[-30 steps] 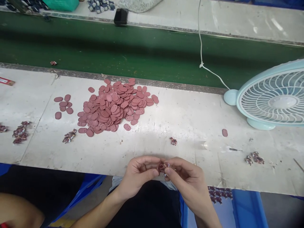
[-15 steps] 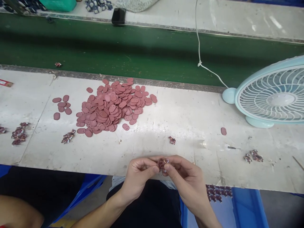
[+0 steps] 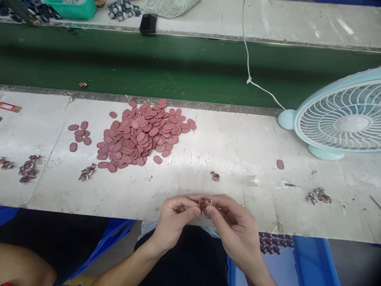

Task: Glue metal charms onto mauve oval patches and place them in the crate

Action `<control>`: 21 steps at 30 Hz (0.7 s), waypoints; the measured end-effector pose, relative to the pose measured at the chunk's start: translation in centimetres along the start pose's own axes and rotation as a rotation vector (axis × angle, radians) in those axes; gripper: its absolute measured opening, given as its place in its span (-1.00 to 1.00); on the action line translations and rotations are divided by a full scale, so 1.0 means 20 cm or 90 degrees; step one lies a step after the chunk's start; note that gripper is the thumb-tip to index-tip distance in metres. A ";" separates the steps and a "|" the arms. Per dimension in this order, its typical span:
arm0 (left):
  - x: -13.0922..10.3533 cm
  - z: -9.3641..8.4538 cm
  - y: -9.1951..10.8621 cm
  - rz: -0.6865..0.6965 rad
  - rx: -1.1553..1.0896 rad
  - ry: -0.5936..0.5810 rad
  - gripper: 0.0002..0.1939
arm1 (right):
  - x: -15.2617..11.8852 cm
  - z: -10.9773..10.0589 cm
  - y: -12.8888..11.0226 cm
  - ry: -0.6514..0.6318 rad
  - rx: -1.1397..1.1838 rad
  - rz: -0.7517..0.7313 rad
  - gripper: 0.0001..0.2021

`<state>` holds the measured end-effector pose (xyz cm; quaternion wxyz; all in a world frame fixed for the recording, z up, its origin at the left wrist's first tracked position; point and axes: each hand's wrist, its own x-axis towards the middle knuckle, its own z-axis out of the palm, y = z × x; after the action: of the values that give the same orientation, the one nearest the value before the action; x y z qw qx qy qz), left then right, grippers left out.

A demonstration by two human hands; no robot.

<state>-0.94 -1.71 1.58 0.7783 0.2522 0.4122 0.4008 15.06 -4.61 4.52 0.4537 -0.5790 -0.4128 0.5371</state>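
Between my fingertips, just over the table's near edge, is a small brown figurine [image 3: 203, 204] with a white and orange detail. My left hand [image 3: 175, 218] pinches it from the left, thumb and forefinger closed. My right hand [image 3: 233, 222] grips its other side the same way. Fingers hide much of its shape. Just beyond my hands a similar small figurine [image 3: 215, 176] stands on the table. Farther left lies a large heap of flat reddish oval discs [image 3: 139, 135], some showing small holes.
A light blue fan [image 3: 342, 119] stands at right, its white cord [image 3: 248, 59] running back. Figurine clusters lie at left [image 3: 29, 170] and right [image 3: 320, 195]. A thin brush-like tool [image 3: 291, 184] lies nearby. Below right, a blue bin [image 3: 315, 258] holds rows of figurines. Another person's arm [image 3: 24, 262] is at lower left.
The small figurine on the green strip has shifted right. My hands keep the same pinch on the figurine, with barely any movement. The view has tilted slightly.
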 end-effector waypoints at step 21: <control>0.08 -0.18 0.12 0.224 0.383 0.086 -0.82 | 0.05 -0.04 0.17 0.050 0.187 0.080 -0.84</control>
<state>-4.40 1.14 0.78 0.5593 0.5101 0.5128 0.4050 15.99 -4.61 0.98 0.5147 -0.5515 -0.2752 0.5960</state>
